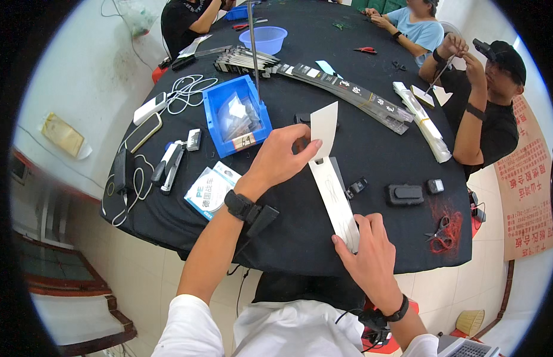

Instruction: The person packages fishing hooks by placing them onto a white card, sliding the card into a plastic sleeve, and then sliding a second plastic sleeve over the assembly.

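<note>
A long narrow white card strip point(335, 202) lies slantwise over the black tablecloth, with a thin looped line on its face. My right hand point(370, 254) grips its near end between thumb and fingers. At the far end my left hand point(278, 157) pinches an upright white card flap point(325, 126) between thumb and forefinger. Flap and strip meet closely; whether they are one piece I cannot tell. Left of my left hand stands a blue bin point(212, 116) holding clear plastic bags point(238, 116). Right of the strip sits a small black clip-like part point(356, 188).
Long packaged strips point(348, 92) and a white bundle point(422, 122) lie across the table. On the left are a stapler point(169, 166), cables point(190, 95) and a packet point(208, 193). Scissors point(441, 229) rest on red thread point(450, 241) at right. Co-workers sit around the far side.
</note>
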### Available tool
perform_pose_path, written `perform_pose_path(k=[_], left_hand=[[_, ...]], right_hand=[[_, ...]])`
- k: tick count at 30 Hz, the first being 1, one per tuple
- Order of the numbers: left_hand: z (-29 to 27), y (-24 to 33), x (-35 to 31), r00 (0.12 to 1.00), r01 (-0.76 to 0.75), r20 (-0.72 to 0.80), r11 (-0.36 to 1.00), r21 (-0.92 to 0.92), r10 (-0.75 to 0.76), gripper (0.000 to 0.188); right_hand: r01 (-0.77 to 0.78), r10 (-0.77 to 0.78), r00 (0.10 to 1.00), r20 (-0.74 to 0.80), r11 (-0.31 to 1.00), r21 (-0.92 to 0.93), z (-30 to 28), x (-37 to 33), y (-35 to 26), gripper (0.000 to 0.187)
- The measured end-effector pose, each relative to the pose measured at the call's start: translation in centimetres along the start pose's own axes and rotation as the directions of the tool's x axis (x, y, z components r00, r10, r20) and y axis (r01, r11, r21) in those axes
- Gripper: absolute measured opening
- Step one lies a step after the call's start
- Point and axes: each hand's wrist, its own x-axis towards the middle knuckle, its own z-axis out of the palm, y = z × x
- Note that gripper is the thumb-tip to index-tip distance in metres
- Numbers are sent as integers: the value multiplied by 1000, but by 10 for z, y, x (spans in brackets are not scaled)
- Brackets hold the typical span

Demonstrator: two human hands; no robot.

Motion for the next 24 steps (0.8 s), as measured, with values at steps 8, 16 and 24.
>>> perform_pose_path(k=[8, 16, 24], left_hand=[[1, 0, 3, 998, 10, -54, 998, -57, -14, 29], [8, -5, 0, 993, -21, -116, 998, -57, 14, 28], [17, -4, 2, 989, -29, -145, 996, -86, 17, 27]], right_hand=[[329, -301, 936, 181, 933, -149, -28, 58, 5, 57], [354, -299, 925, 233, 900, -252, -13, 73, 2, 62], [350, -334, 935, 118, 924, -155, 1, 69, 20, 65]])
